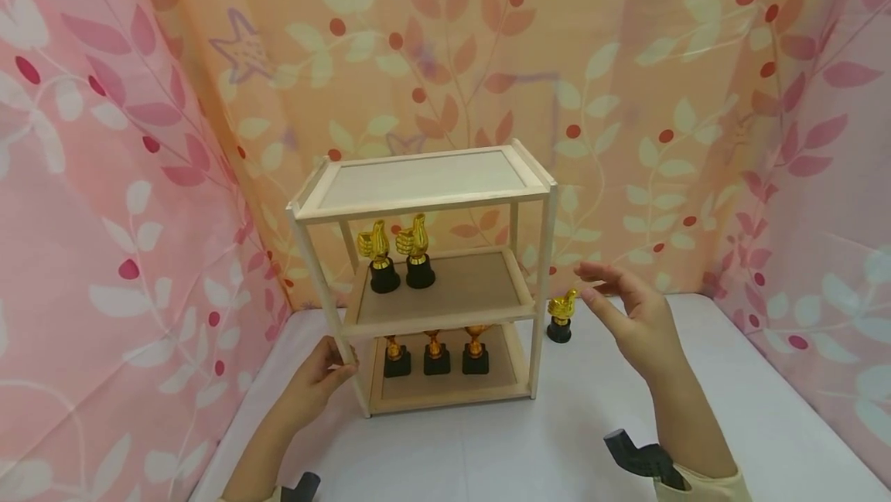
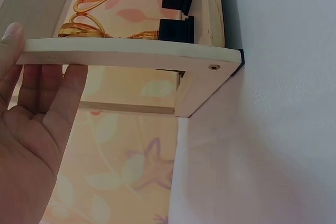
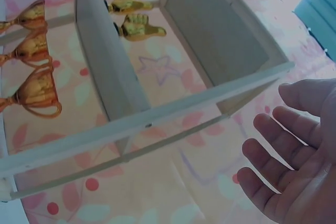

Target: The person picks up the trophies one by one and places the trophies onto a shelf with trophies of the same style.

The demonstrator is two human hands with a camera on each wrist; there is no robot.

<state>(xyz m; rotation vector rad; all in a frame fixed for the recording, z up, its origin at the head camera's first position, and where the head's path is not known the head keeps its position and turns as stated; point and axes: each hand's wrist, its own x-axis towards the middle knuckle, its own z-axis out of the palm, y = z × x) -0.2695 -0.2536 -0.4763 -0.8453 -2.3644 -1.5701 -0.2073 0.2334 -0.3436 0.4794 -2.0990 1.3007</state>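
Note:
A small white wooden three-tier shelf (image 1: 421,179) stands on the table. With fingers and thumb, my left hand (image 1: 309,390) grips its front left post (image 1: 318,279); the left wrist view shows the thumb on one side and fingers on the other. My right hand (image 1: 643,328) hovers right of the shelf, fingers spread and holding nothing. Near its thumb, a gold thumbs-up trophy (image 1: 560,318) on a black base stands on the table. Two similar thumbs-up trophies (image 1: 418,258) occupy the middle tier's left side. Three cup trophies (image 1: 436,359) line the bottom tier, their tops partly hidden.
A white cloth (image 1: 459,455) covers the table. Leaf-patterned curtains (image 1: 619,138) close it in behind and on both sides. The shelf's front right post (image 1: 543,278) stands between the middle tier and the lone trophy.

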